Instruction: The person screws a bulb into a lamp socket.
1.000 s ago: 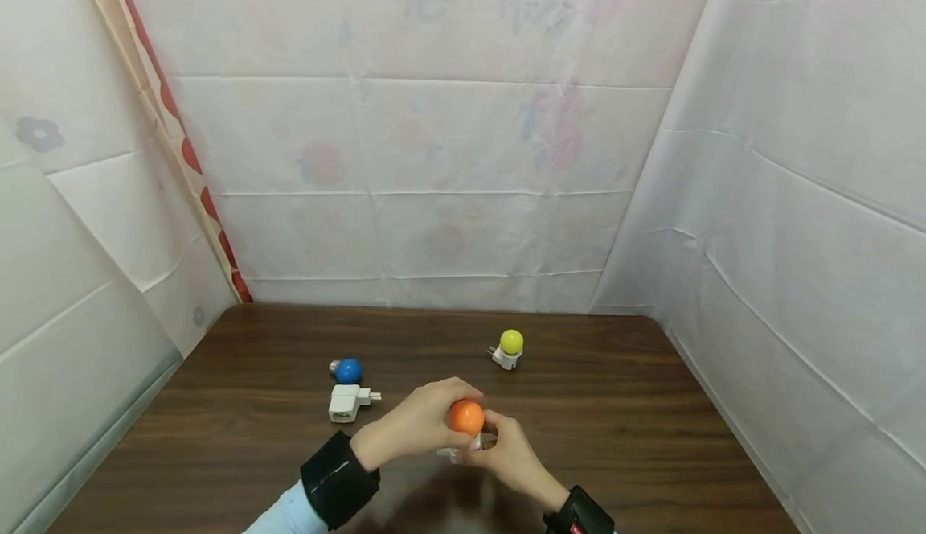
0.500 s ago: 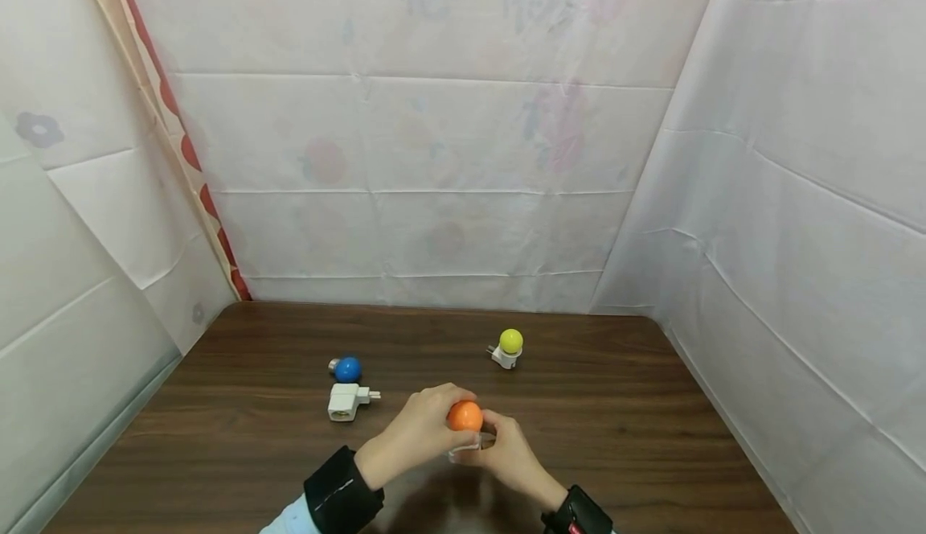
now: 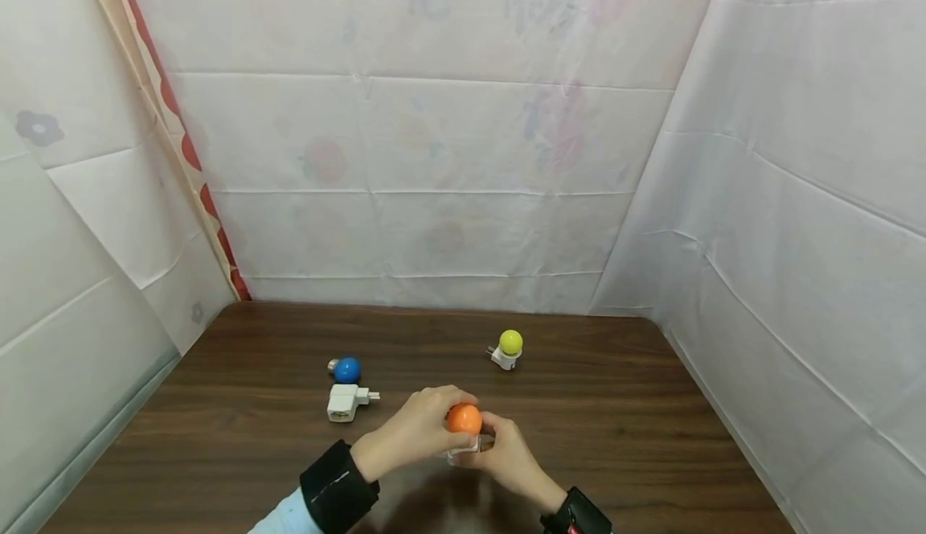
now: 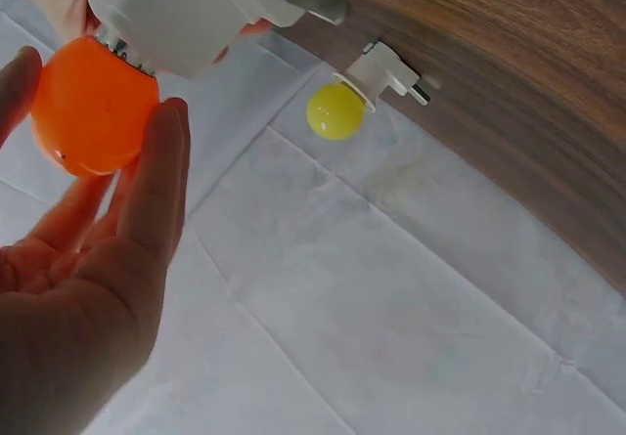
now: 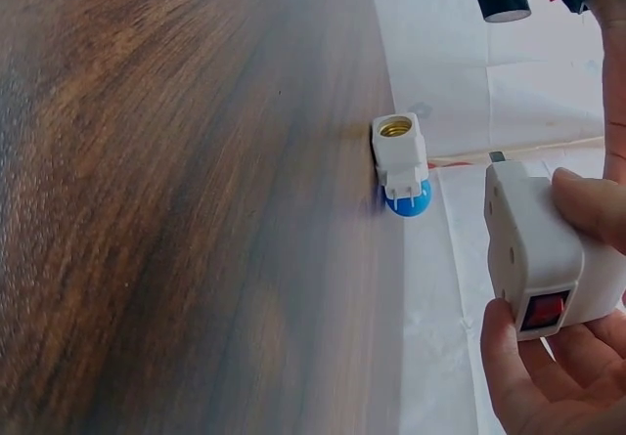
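Note:
My left hand (image 3: 419,431) pinches an orange light bulb (image 3: 464,419) between its thumb and fingers, just over the table. Beside it my right hand (image 3: 509,455) holds a white plug-in lamp socket (image 5: 533,235) with a red rocker switch (image 5: 545,310). In the left wrist view, the bulb's metal screw thread (image 4: 125,54) shows at the mouth of the socket, so bulb and socket line up. Two plug pins (image 4: 318,3) stick out from the socket's far side. In the head view, the fingers hide most of the socket.
To the left lie a blue bulb (image 3: 348,370) and another white plug-in socket (image 3: 343,404), its threaded opening bare in the right wrist view. Farther back, a yellow bulb (image 3: 510,342) sits in its own white socket (image 3: 504,359). White cloth (image 3: 427,140) surrounds the wooden table (image 3: 622,405).
Both hands stay in nearly the same spot around the orange bulb and socket. The left wrist shifts slightly right, then back. The other bulbs and socket stay put.

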Motion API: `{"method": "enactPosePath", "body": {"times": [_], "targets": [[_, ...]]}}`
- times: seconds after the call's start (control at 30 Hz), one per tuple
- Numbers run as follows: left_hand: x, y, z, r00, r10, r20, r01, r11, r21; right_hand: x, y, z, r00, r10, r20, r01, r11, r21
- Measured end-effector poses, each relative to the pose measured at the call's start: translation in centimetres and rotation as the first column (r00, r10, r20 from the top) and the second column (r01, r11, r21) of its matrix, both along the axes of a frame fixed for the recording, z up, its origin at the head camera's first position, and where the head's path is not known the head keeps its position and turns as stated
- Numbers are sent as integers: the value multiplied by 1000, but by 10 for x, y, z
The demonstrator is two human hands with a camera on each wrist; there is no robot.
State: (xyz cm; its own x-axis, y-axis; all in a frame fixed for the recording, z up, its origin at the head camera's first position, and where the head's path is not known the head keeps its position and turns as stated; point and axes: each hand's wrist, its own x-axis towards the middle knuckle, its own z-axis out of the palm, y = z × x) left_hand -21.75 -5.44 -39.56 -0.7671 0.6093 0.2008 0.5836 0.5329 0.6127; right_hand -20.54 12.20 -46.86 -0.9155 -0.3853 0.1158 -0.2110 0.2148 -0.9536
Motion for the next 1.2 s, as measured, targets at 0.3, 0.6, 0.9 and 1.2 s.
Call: {"method": "enactPosePath", "body": {"times": [0.3, 0.6, 0.9, 1.2], "targets": [[-6, -5, 3, 989, -104, 108, 107, 994, -21, 2, 2, -1, 999, 16, -42, -15, 1000, 14], [-9, -7, 6, 983, -139, 120, 147, 988, -54, 5, 0, 3, 1000, 8, -27, -7, 1000, 20], [-4, -9, 2, 988, -133, 76, 134, 991, 1, 7, -2, 10, 1000, 18, -10, -18, 1000, -21], [2, -4, 7, 997, 78, 28, -79, 996, 30, 4, -2, 2, 1000, -7, -21, 7, 1000, 0]]}}
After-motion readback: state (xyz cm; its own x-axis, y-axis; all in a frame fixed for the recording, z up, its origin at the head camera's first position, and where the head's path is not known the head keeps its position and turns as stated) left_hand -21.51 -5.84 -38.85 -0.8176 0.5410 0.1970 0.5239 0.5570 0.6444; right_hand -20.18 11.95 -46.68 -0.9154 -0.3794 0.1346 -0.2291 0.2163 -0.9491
